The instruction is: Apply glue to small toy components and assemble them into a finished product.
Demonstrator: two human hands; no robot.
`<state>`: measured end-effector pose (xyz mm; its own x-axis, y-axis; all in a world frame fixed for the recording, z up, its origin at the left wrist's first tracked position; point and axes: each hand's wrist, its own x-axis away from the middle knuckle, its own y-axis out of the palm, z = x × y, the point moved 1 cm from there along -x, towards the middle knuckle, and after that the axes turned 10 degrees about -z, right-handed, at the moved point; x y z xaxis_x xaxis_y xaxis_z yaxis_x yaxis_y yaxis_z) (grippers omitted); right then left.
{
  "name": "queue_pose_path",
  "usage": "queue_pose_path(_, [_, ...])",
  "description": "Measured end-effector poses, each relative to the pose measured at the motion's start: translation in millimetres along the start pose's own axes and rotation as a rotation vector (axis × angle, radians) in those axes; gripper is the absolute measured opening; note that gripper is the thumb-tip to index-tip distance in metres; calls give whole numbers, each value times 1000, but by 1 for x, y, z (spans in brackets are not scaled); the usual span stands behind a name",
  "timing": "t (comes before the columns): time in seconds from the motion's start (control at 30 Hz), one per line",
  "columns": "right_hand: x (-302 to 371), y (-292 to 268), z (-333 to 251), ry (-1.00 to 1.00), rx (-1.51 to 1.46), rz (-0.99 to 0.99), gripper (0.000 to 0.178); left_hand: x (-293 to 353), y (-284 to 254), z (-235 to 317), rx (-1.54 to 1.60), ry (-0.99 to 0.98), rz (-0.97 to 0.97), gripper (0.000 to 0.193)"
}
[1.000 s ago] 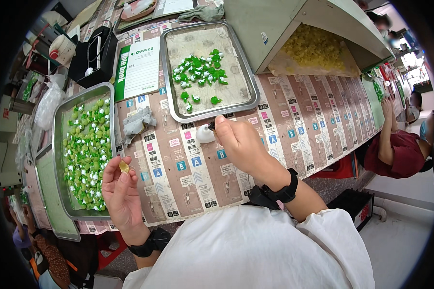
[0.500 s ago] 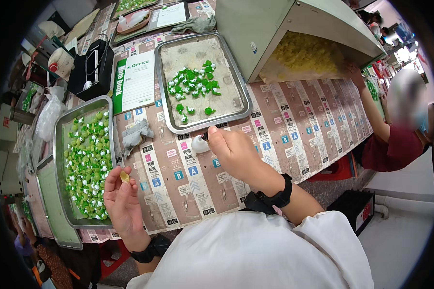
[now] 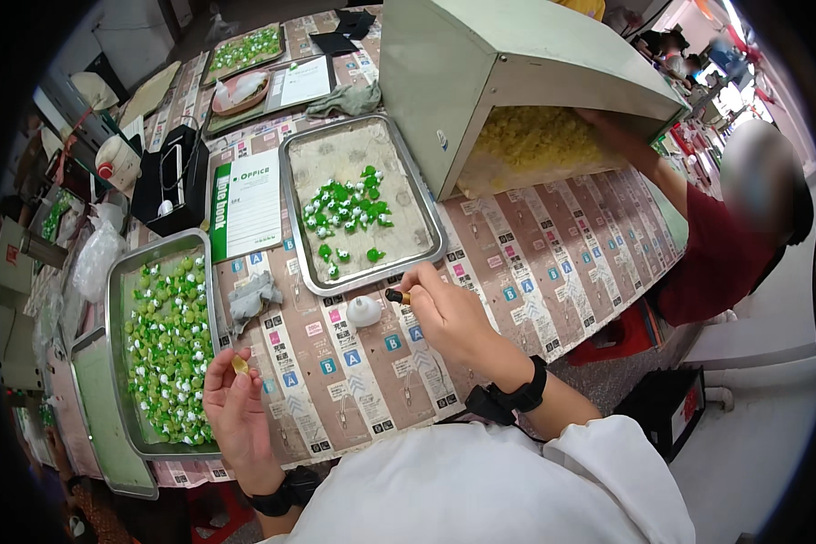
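My left hand (image 3: 236,410) is raised over the table's near edge and pinches a small yellowish piece (image 3: 240,364) between its fingertips. It is beside a metal tray (image 3: 115,299) full of green and white pieces (image 3: 168,349). My right hand (image 3: 444,313) grips a thin dark-tipped tool (image 3: 395,296), whose tip is just right of a small white dish (image 3: 364,312). Straight ahead is a second metal tray (image 3: 422,204) holding several green and white pieces (image 3: 344,213) on a pale sheet.
A crumpled grey cloth (image 3: 252,297) lies between the trays. A green-and-white notebook (image 3: 245,204) and a black box (image 3: 174,177) sit at the back left. A large pale-green hood (image 3: 508,63) covers yellow material (image 3: 535,136), where another person (image 3: 743,236) reaches in from the right.
My right hand has drawn back slightly toward me with the tool, away from the front tray. My left hand keeps the small piece raised.
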<state>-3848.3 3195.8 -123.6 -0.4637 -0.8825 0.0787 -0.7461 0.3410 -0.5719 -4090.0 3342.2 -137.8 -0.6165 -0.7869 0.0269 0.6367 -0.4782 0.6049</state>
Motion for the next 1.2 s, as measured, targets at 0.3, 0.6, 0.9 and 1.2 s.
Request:
queue_pose_path(0.3, [-9,0,28,-136,155,-56,20,3,14,1,-5,-21,-20,35])
queue_pose_path(0.6, [-9,-7,29,-299,192,112,11,6,11,3,-35,-9,-2,34])
queue_pose_path(0.9, [-10,5,32,-341,321,150,13,4,18,5,-17,10,-4,36])
queue_pose_path(1.2, [-2,20,32,-324,195,-27,21,17,22,8,37,-7,-207,22])
